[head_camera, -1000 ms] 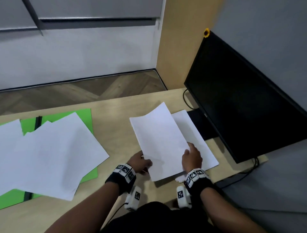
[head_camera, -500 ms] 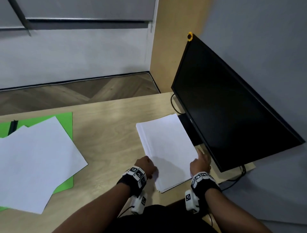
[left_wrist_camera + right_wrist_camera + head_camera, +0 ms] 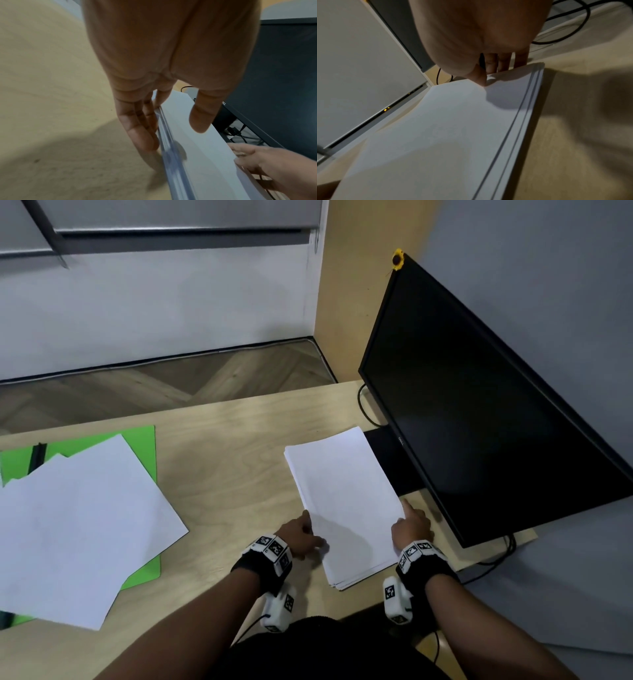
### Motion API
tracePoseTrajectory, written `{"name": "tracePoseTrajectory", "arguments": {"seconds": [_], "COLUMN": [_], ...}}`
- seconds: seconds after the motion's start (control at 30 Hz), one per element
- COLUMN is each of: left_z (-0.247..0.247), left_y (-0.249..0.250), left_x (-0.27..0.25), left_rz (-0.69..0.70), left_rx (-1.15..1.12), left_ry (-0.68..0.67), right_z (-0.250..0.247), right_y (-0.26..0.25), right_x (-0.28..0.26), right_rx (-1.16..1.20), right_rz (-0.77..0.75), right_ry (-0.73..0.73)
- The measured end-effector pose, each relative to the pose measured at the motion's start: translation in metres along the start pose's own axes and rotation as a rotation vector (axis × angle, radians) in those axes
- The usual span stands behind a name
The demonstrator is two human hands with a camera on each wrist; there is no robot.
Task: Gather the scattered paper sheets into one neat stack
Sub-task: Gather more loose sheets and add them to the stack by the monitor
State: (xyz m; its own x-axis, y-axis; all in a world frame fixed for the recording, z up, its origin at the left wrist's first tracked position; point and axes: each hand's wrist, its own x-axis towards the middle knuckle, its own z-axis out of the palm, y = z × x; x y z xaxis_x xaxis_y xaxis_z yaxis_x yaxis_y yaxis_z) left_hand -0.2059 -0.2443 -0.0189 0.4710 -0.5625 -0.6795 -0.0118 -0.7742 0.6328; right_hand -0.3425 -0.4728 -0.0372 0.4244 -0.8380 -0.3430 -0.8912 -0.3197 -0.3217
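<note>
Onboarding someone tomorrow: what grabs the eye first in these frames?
Both hands, left hand and right hand, press straight fingers against the side edges of a white paper stack beside the dark monitor. At far left, loose sheets lie fanned over a green folder, still ungathered.

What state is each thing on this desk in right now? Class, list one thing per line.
Paper stack: flat on the desk, edges nearly flush, held between both hands.
Left hand: straight fingers against the stack's left edge.
Right hand: fingers against its right edge.
Loose sheets: fanned, overlapping, not yet gathered.
Green folder: flat, mostly covered by the sheets.
Monitor: screen dark.
</note>
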Motion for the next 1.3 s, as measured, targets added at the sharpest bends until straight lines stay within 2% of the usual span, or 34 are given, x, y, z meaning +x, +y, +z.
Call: {"name": "tracePoseTrajectory", "arguments": {"seconds": [0.13,0.27,0.47,0.63,0.77,0.97,1.1,1.2,1.3], "left_z": [-0.010,-0.041,-0.106,-0.148,-0.165,-0.183,-0.206,-0.228,-0.249], "left_y": [-0.025,-0.066,-0.142,-0.211,-0.249,-0.302,-0.332,-0.352,-0.383], "left_x": [-0.004,-0.020,-0.072,-0.109,-0.134,-0.166,-0.181,-0.195,-0.213], "left_rz": [-0.023,-0.053,-0.118,-0.244,-0.365,-0.575,-0.777,-0.769,-0.751], "left_rx": [-0.068,-0.031,-0.050,-0.001,0.088,-0.089,-0.220,-0.231,-0.122], "left_ry": [0.131,0.310,0.616,0.762,0.884,1.096,1.040,1.030,0.959], "right_z": [0.006,0.028,0.072,0.108,0.130,0.150,0.166,0.179,0.198], "right_y": [-0.022,-0.052,-0.104,-0.139,-0.165,-0.217,-0.262,-0.298,-0.328], "right_x": [-0.023,-0.053,-0.104,-0.138,-0.162,-0.199,-0.217,-0.228,-0.239], "right_rx": [0.039,0.144,0.184,0.196,0.178,0.077,0.082,0.034,-0.093], "right_rz": [-0.041,-0.235,-0.503,-0.624,-0.653,-0.656,-0.667,-0.661,-0.653], "right_ry": [0.187,0.231,0.126,-0.024,-0.139,-0.259,-0.253,-0.246,-0.278]}}
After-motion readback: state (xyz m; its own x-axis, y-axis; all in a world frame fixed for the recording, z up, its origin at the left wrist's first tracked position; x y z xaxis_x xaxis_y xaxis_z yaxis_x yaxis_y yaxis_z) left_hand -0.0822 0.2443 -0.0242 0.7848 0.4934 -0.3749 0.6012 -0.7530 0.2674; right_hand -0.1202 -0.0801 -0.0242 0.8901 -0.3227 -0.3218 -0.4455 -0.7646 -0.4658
